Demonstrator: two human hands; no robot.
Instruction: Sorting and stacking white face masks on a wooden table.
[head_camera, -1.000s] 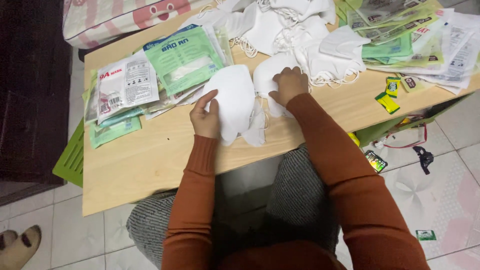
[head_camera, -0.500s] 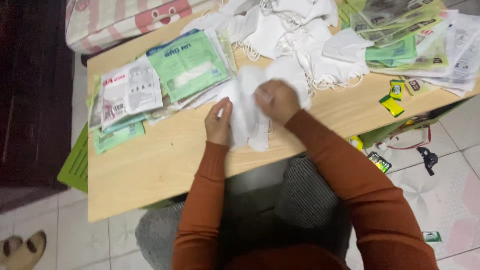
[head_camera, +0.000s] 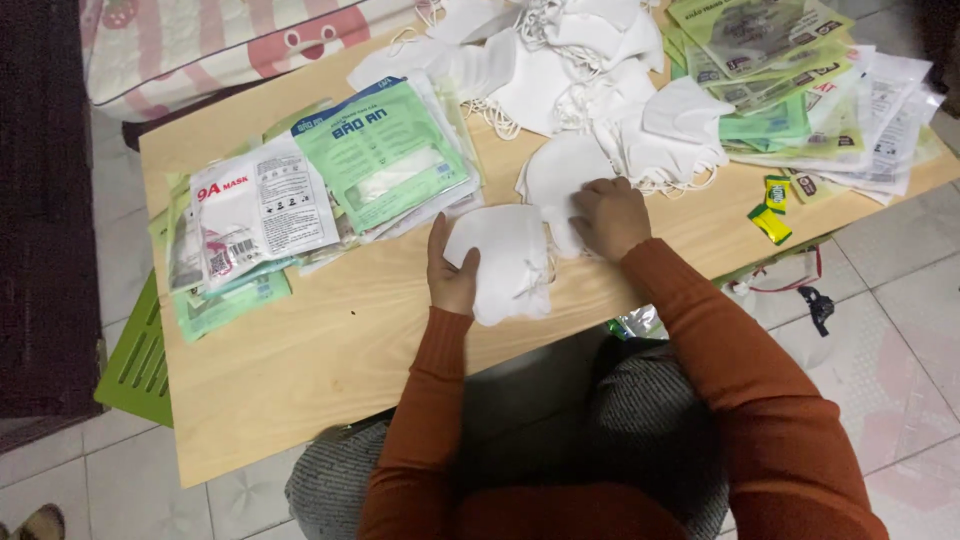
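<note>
Pale wooden tabletop (head_camera: 330, 350) carries all the work, seen from above. Beyond both hands lies a loose heap of white fabric face masks with ear loops (head_camera: 590, 70); beyond the left hand, a fanned stack of green-and-white flat plastic pouches (head_camera: 385, 150); beyond the right hand, a second spread of green and clear pouches (head_camera: 800, 90). Left hand (head_camera: 452, 270) grips the edge of a folded white mask (head_camera: 505, 262), thumb on top; right hand (head_camera: 610, 215), fingers curled, presses on another white mask (head_camera: 560, 175) just beside it. Judged step: flattening masks singly; the next move calls for a free pouch. Two small yellow-green packets (head_camera: 773, 208) lie right of the right hand, and nothing blocks either reach.
</note>
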